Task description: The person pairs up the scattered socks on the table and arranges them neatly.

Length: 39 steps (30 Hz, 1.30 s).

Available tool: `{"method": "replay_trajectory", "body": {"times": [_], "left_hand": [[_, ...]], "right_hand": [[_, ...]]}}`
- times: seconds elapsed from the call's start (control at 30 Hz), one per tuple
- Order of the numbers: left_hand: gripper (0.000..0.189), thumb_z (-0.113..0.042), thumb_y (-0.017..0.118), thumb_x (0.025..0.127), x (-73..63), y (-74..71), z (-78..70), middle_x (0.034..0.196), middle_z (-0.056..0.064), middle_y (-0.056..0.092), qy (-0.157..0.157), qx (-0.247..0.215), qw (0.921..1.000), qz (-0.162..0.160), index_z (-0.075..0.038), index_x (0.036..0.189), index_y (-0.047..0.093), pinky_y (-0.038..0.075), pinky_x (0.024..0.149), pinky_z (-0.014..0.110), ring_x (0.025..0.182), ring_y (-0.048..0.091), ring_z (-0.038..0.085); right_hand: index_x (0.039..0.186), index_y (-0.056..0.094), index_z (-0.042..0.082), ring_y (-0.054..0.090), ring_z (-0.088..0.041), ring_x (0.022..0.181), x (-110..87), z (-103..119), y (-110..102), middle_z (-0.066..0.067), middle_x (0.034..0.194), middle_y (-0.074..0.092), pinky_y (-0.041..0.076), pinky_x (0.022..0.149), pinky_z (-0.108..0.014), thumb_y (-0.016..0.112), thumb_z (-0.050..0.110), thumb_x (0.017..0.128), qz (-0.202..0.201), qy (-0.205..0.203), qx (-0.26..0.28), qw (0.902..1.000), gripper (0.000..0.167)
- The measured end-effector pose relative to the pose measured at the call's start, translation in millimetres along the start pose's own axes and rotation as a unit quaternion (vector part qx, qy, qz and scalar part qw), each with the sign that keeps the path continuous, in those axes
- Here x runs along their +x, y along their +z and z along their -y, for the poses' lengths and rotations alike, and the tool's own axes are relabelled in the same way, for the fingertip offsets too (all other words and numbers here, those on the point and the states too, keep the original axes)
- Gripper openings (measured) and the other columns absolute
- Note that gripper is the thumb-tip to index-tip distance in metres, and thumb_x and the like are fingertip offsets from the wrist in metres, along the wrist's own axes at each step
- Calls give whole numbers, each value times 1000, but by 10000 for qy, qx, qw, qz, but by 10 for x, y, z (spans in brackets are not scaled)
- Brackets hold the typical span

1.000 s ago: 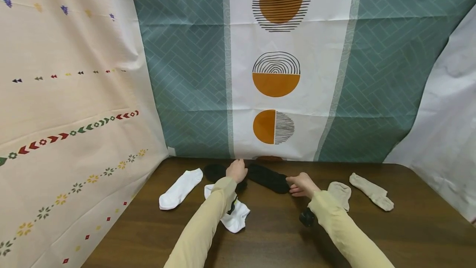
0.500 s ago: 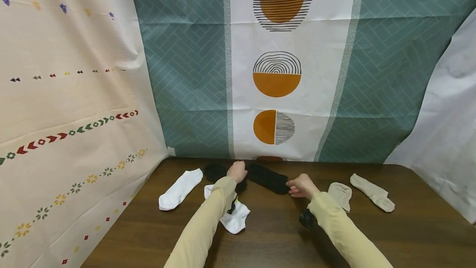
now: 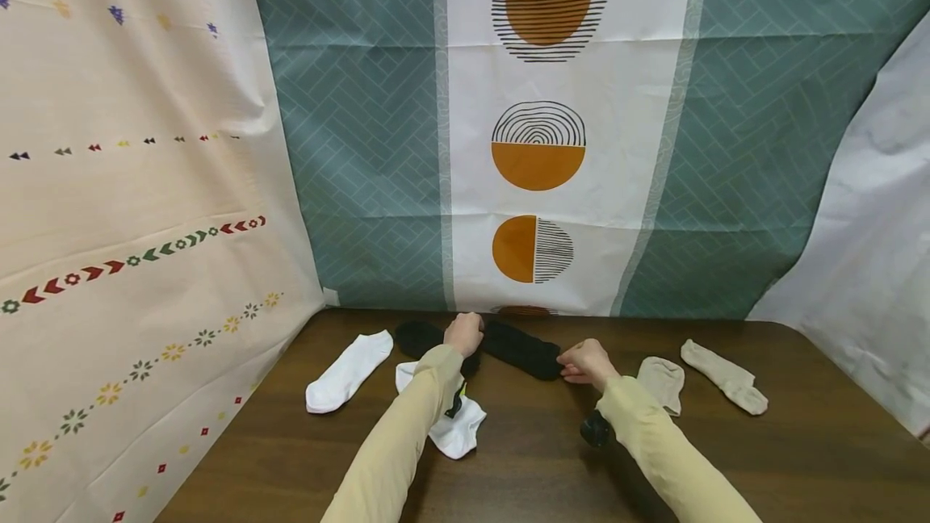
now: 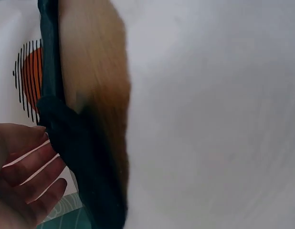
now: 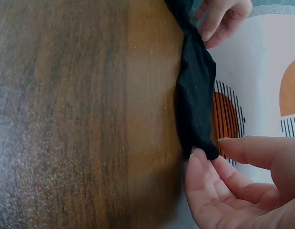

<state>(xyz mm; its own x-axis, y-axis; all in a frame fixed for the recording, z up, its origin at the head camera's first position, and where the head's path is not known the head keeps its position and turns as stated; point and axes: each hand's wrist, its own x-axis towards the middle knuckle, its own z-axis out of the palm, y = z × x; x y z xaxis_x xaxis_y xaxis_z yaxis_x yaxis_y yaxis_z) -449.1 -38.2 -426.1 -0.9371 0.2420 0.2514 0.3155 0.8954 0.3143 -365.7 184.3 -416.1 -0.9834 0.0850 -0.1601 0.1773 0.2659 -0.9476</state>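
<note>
Two black socks lie at the back of the table. In the head view, my right hand (image 3: 587, 362) pinches the near right end of the right black sock (image 3: 520, 349); in the right wrist view, its index fingertip and thumb sit on either side of that sock's end. My left hand (image 3: 463, 334) is at the sock's other end, thumb and fingertips at its edge in both wrist views. The other black sock (image 3: 417, 337) lies to the left, partly hidden by the left hand and sleeve. Beneath the left forearm is a white sock (image 3: 456, 429), partly covered.
A second white sock (image 3: 349, 371) lies farther left. To the right are two beige socks, one (image 3: 663, 382) beside the right sleeve, the other (image 3: 723, 378) beyond it. Patterned curtain cloth (image 3: 378, 184) hangs along the back edge of the dark wooden table (image 3: 538, 474).
The hands and socks keep nearly the same places. The head view shifts very slightly.
</note>
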Motion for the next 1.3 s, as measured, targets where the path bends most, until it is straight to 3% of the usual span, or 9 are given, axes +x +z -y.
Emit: {"method": "replay_trajectory", "body": {"times": [0.47,0.9,1.3], "left_hand": [[11,4,63,75,-16,32,-15,80,10,62,-1,-134,9988,-470,-6,74,65,47,59,35,70,60,25],[12,5,62,75,-54,-19,-48,77,9,62,242,-254,9977,-575,-6,71,65,47,58,34,68,59,24],[12,5,60,77,-146,-159,-166,79,8,62,342,-492,9975,-379,-5,76,67,47,61,34,71,59,23]], "right_hand": [[81,63,-12,55,-14,48,62,-42,59,-10,58,56,49,50,-28,65,-3,75,-566,-364,-423,9968,11],[80,63,-10,55,-14,48,84,-80,-31,-14,63,58,48,48,-27,62,-4,75,-653,-504,-654,9944,8],[80,61,-10,56,-15,50,14,-80,-117,-15,66,58,49,50,-27,61,-5,74,-594,-615,-628,9944,8]]}}
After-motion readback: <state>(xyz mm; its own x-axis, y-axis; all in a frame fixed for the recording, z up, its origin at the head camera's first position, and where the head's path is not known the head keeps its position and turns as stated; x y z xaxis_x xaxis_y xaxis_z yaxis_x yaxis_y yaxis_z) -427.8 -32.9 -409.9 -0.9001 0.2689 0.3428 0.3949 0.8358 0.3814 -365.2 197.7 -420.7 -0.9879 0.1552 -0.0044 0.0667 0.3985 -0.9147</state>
